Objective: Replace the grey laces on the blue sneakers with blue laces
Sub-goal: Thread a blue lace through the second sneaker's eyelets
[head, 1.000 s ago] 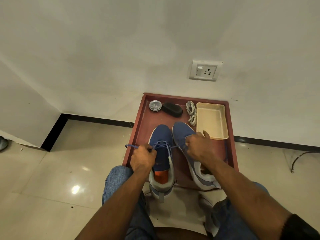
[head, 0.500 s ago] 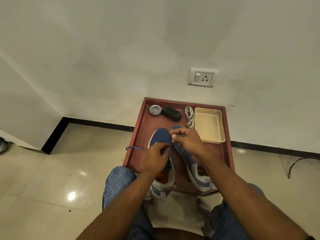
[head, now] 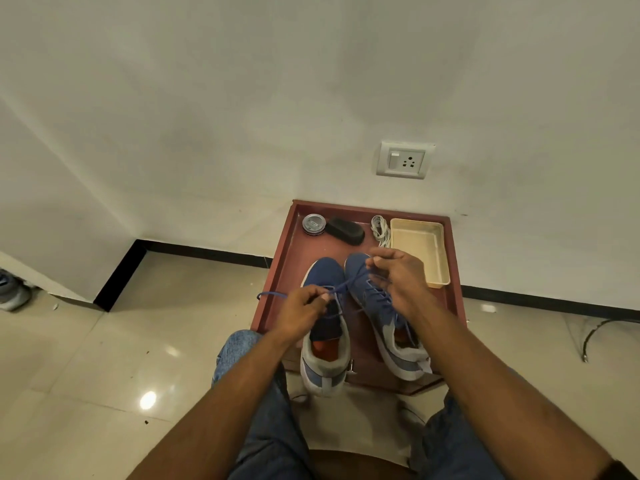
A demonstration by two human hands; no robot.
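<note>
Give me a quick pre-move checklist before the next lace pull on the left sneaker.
1. Left hand pinches the blue lace: ok.
2. Right hand grips the other end: ok.
3. Lace runs clear between the hands: ok.
4. Left sneaker sits fully on the red tray: not ok, heel overhangs.
5. Old grey laces out of the way: ok.
6. Which eyelet is next: cannot tell.

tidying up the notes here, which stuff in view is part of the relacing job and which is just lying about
In the job:
- left sneaker
- right sneaker
- blue lace, pinched by left hand and right hand
- grey laces, bundled at the back of the red tray

Lying about:
- round tin
- black brush
- cream tray
- wall socket
</note>
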